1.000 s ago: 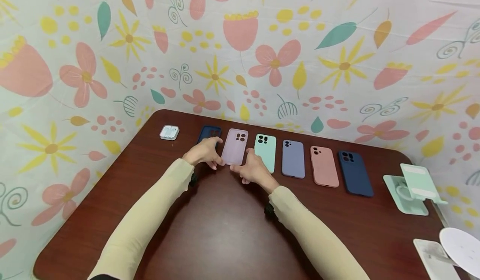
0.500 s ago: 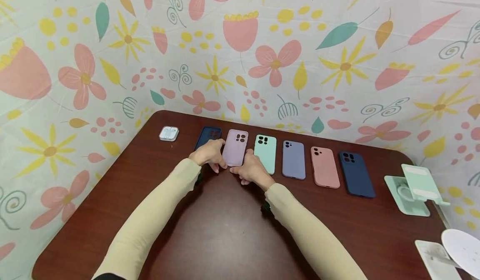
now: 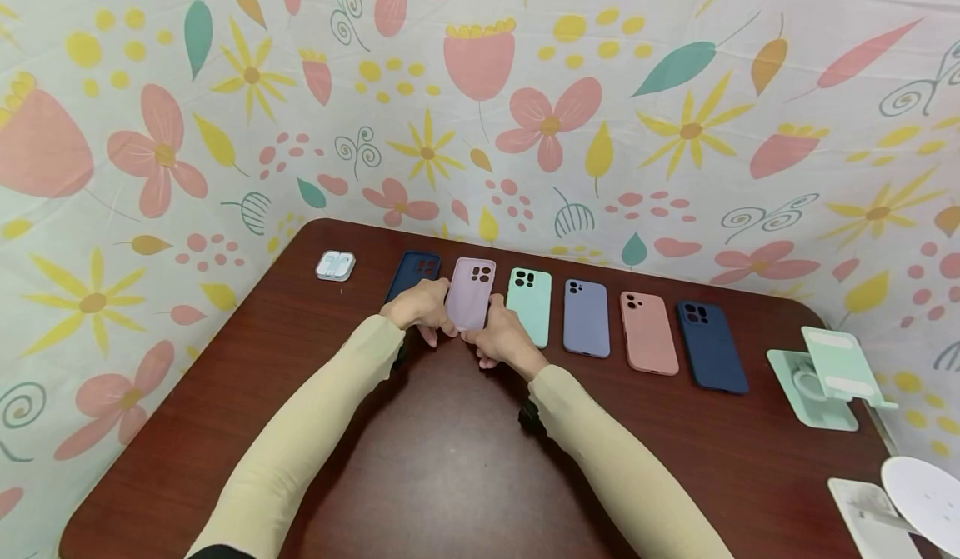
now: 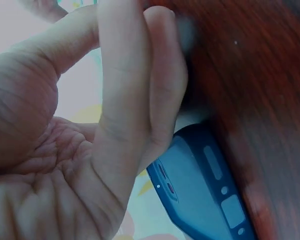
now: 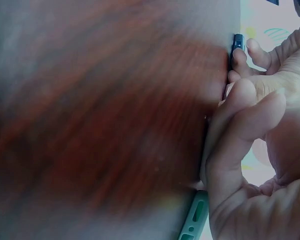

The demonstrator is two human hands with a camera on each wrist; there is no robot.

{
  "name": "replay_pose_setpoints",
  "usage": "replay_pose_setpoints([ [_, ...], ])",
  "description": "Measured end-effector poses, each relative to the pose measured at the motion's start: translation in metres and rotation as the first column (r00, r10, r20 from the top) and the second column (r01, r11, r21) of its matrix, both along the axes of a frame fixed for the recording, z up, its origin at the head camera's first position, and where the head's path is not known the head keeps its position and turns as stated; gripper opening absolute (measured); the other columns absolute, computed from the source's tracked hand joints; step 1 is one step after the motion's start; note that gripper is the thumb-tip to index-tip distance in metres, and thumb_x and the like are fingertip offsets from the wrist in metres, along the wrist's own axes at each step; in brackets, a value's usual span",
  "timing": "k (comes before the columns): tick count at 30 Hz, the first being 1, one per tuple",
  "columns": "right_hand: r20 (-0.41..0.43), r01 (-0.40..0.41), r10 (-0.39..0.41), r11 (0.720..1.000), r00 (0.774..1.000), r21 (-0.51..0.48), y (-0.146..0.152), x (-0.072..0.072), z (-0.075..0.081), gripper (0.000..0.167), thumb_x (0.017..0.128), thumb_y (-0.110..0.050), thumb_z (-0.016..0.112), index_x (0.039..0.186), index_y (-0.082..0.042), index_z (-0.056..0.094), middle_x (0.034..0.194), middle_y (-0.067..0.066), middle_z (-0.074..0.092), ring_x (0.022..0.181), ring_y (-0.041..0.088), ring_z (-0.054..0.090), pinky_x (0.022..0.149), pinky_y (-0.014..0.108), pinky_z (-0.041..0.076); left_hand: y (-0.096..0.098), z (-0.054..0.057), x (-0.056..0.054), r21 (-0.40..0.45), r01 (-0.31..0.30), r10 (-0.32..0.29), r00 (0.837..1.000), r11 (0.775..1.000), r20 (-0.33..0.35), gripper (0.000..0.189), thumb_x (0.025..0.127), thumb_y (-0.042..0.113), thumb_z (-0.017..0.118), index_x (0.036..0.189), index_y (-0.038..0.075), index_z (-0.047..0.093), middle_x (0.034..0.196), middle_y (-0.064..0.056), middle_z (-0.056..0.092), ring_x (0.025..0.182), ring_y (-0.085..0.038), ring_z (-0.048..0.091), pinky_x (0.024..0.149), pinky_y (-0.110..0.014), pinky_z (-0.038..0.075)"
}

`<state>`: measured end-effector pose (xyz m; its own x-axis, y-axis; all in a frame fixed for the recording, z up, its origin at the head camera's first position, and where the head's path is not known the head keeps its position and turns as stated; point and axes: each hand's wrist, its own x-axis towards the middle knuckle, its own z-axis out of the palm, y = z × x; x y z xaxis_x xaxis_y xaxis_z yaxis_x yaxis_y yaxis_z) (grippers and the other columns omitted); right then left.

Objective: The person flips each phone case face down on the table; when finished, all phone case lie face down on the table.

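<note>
A lilac phone case (image 3: 468, 299) lies on the brown table, camera cutouts towards the wall. At its lower left corner my left hand (image 3: 424, 306) grips it, thumb by the bottom edge. My right hand (image 3: 507, 336) grips the lower right corner, index finger along the side. Just left lies a navy phone case (image 3: 407, 272), partly behind my left hand; the left wrist view shows this navy case (image 4: 202, 187) beyond the curled fingers (image 4: 122, 85). To the right is a mint phone case (image 3: 530, 313), partly covered by my right hand.
Rightward the row continues with a lavender-blue case (image 3: 587, 319), a pink case (image 3: 649, 334) and another navy case (image 3: 711, 346). A boxed pair of earphones (image 3: 335, 265) lies far left. A mint phone stand (image 3: 813, 388) and a white stand (image 3: 926, 501) occupy the right edge.
My left hand has shifted a little to the right, closer to my right hand. The lilac case has moved slightly right, away from the left navy case.
</note>
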<state>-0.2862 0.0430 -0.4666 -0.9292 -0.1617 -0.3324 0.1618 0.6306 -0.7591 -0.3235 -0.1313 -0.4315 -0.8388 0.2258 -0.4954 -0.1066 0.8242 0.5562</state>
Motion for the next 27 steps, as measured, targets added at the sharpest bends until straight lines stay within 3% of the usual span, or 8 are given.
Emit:
replay_pose_setpoints([
  [2, -0.007, 0.005, -0.005, 1.0, 1.0, 0.002, 0.0, 0.001, 0.0, 0.082, 0.1, -0.012, 0.08, 0.163, -0.002, 0.029, 0.062, 0.009, 0.062, 0.041, 0.015, 0.06, 0.045, 0.031, 0.061, 0.0, 0.002, 0.001, -0.001, 0.008, -0.008, 1.0, 1.0, 0.011, 0.107, 0.091, 0.017, 0.09, 0.173, 0.005, 0.023, 0.164, -0.029, 0.05, 0.056, -0.016, 0.076, 0.087, -0.03, 0.069],
  [4, -0.014, 0.011, -0.011, 1.0, 1.0, -0.004, 0.0, 0.002, 0.0, 0.082, 0.099, -0.011, 0.08, 0.163, -0.003, 0.029, 0.063, 0.009, 0.063, 0.042, 0.015, 0.06, 0.045, 0.031, 0.061, 0.0, 0.002, 0.001, -0.003, 0.017, -0.017, 1.0, 1.0, 0.021, 0.107, 0.092, 0.018, 0.089, 0.174, 0.005, 0.022, 0.152, -0.029, 0.062, 0.056, -0.015, 0.076, 0.087, -0.03, 0.068],
  [7, -0.028, 0.017, -0.018, 1.0, 0.999, -0.018, 0.001, 0.003, 0.0, 0.083, 0.099, -0.011, 0.08, 0.164, -0.004, 0.029, 0.068, 0.011, 0.064, 0.045, 0.016, 0.061, 0.046, 0.031, 0.061, -0.001, 0.001, 0.002, 0.011, 0.024, -0.025, 0.999, 1.0, 0.022, 0.104, 0.093, 0.019, 0.088, 0.173, 0.004, 0.023, 0.118, -0.025, 0.077, 0.055, -0.015, 0.075, 0.078, -0.029, 0.069],
  [10, -0.045, 0.017, -0.018, 0.999, 0.999, -0.027, 0.001, 0.005, 0.0, 0.084, 0.1, -0.012, 0.08, 0.165, -0.006, 0.028, 0.073, 0.012, 0.065, 0.048, 0.017, 0.062, 0.047, 0.03, 0.061, -0.004, -0.001, 0.002, 0.014, 0.035, -0.035, 0.999, 0.999, 0.013, 0.101, 0.095, 0.026, 0.087, 0.172, 0.005, 0.026, 0.093, -0.018, 0.078, 0.053, -0.015, 0.073, 0.071, -0.031, 0.069],
  [14, -0.065, 0.011, -0.012, 1.0, 0.998, -0.016, 0.003, 0.007, 0.001, 0.085, 0.101, -0.014, 0.079, 0.166, -0.006, 0.026, 0.072, 0.011, 0.066, 0.047, 0.016, 0.062, 0.046, 0.029, 0.06, -0.006, -0.003, 0.004, 0.037, 0.034, -0.034, 0.999, 0.999, 0.005, 0.091, 0.101, 0.044, 0.08, 0.169, 0.005, 0.034, 0.096, -0.016, 0.072, 0.053, -0.015, 0.071, 0.068, -0.035, 0.07],
  [20, -0.106, 0.001, -0.001, 1.0, 0.994, 0.0, 0.006, 0.011, 0.005, 0.089, 0.1, -0.016, 0.08, 0.168, -0.007, 0.023, 0.073, 0.011, 0.069, 0.043, 0.016, 0.062, 0.045, 0.028, 0.058, -0.003, -0.004, 0.007, 0.098, -0.005, 0.007, 1.0, 0.995, -0.015, 0.092, 0.104, 0.067, 0.063, 0.162, -0.001, 0.041, 0.107, -0.02, 0.072, 0.055, -0.016, 0.073, 0.066, -0.032, 0.068],
  [27, -0.182, -0.017, 0.019, 1.0, 0.983, 0.01, 0.007, 0.017, 0.01, 0.089, 0.1, -0.017, 0.08, 0.168, -0.007, 0.024, 0.074, 0.014, 0.073, 0.044, 0.016, 0.065, 0.045, 0.028, 0.057, 0.003, -0.009, 0.007, 0.16, -0.05, 0.055, 0.998, 0.986, -0.026, 0.088, 0.099, 0.075, 0.062, 0.144, -0.001, 0.054, 0.084, -0.011, 0.066, 0.055, -0.019, 0.073, 0.062, -0.034, 0.068],
])
